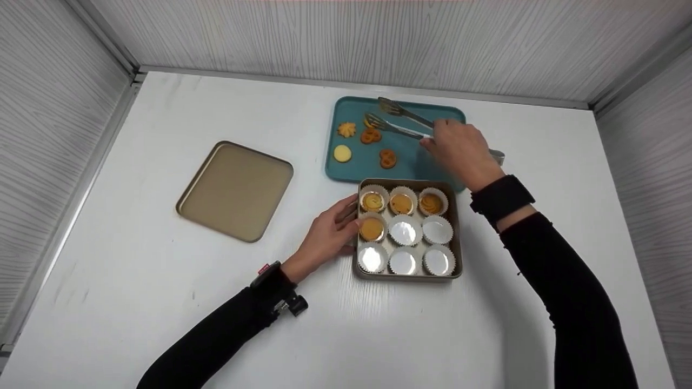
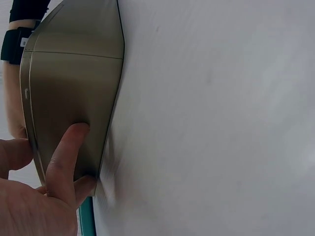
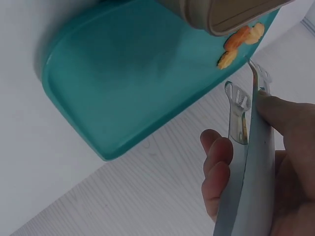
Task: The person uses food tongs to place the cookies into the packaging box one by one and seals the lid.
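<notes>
My left hand (image 1: 324, 232) grips the left wall of a gold square tin (image 1: 409, 277), thumb at the rim, fingers against the outer side. White paper cups fill the tin in rows; cookies (image 1: 401, 204) sit in the whole back row and in the left middle cup (image 1: 372, 229), while the other cups hold none. My right hand (image 1: 465, 151) holds metal tongs (image 3: 256, 182), their slotted tips apart over the back of a teal tray (image 1: 411, 156). Below the tips are a pretzel-shaped cookie (image 1: 370, 135) and a partly hidden yellow cookie (image 1: 369, 123).
Also on the tray lie a flower-shaped cookie (image 1: 346, 129), a round pale cookie (image 1: 342, 153) and another pretzel-shaped cookie (image 1: 387, 158). A gold square lid (image 1: 238, 192) rests on the white table (image 1: 135, 259) at the left. Grey wood-grain panels (image 1: 346, 43) stand along the back and sides.
</notes>
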The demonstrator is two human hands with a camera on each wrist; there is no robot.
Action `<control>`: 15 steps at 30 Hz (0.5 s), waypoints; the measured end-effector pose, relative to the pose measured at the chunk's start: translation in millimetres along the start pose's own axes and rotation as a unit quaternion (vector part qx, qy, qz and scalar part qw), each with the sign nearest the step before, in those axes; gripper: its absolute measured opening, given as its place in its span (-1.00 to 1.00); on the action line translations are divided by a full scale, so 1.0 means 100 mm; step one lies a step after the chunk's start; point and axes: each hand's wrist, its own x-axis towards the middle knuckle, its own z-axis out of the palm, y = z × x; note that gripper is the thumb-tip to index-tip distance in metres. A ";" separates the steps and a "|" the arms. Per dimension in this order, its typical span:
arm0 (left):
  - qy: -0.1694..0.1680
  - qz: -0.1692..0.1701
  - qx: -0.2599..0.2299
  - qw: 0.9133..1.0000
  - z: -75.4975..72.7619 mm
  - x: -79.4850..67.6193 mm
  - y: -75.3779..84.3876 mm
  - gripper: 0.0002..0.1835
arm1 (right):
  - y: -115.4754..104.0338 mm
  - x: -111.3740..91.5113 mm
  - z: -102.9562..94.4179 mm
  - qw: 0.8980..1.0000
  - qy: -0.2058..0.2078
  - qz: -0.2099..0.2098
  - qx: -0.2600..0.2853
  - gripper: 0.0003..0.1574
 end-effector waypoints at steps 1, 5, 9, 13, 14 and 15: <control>-0.002 0.000 -0.001 1.000 0.00 0.00 0.00 -0.34 | -0.02 0.02 0.00 1.000 -0.002 -0.005 -0.006 -0.44; -0.003 0.001 0.001 1.000 0.00 0.00 0.01 -0.33 | -0.08 0.08 0.00 0.999 -0.002 -0.019 -0.029 -0.42; -0.001 0.004 0.005 1.000 0.00 0.00 0.00 -0.34 | -0.13 0.12 0.02 0.999 -0.014 -0.015 -0.036 -0.43; 0.003 0.008 0.008 1.000 0.00 0.01 -0.03 -0.34 | -0.14 0.14 0.05 0.999 -0.019 -0.008 -0.036 -0.43; 0.003 0.010 0.007 1.000 0.00 0.01 -0.03 -0.34 | -0.14 0.15 0.06 0.999 -0.018 -0.008 -0.037 -0.43; 0.004 0.010 0.007 1.000 0.00 0.01 -0.03 -0.34 | -0.14 0.15 0.06 0.999 -0.016 -0.008 -0.039 -0.43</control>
